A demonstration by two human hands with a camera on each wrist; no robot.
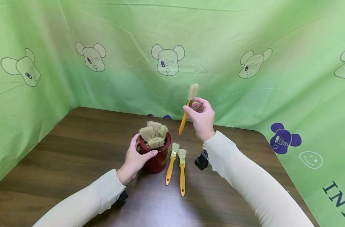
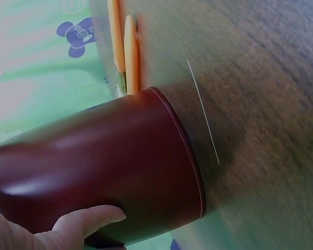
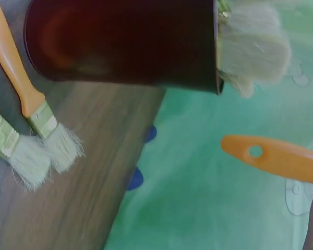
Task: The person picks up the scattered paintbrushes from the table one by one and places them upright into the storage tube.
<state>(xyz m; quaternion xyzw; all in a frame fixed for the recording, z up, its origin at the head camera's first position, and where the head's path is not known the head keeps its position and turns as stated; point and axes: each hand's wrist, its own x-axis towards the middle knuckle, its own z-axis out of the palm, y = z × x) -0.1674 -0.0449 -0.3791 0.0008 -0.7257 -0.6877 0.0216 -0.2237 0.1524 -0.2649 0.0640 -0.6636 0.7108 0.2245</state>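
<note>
While the left hand (image 1: 135,157) wraps its thumb and fingers round the dark red cup (image 1: 156,157), apparently to keep it from tipping or sliding on the wooden table (image 1: 75,151), the right hand (image 1: 202,118) holds a paintbrush (image 1: 188,108) in the air above and behind the cup. It pinches the brush near the metal ferrule, bristles up and orange handle pointing down toward the cup's mouth, a hold that suits lowering it handle first. Several brushes already stand in the cup with their pale bristles (image 1: 154,134) upward. Two more paintbrushes (image 1: 176,165) lie flat just right of the cup, side by side, bristles toward the far edge, within easy reach of the right hand. A green printed cloth (image 1: 246,47) hangs behind the table.
</note>
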